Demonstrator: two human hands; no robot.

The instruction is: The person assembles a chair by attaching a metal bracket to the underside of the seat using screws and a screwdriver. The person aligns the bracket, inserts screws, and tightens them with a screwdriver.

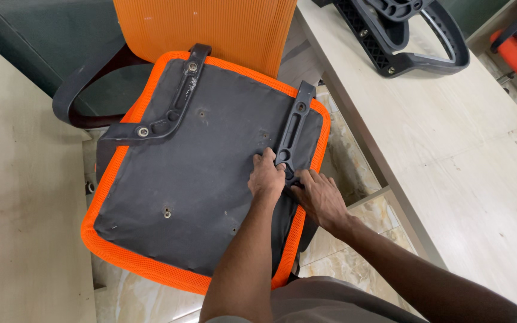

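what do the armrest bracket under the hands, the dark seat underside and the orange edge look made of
Armrest bracket: looks like moulded black plastic, matte, with ribbed slots and a metal bolt head. Seat underside: dark grey fabric-like cover, dull and slightly wrinkled; exact material unclear. Orange edge: woven mesh fabric, fine grid texture. Left hand and right hand rest at the bracket.

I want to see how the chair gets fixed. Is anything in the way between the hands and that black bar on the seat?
Nothing visible is. The left hand and right hand both already touch the lower end of the black bar on the upturned seat.
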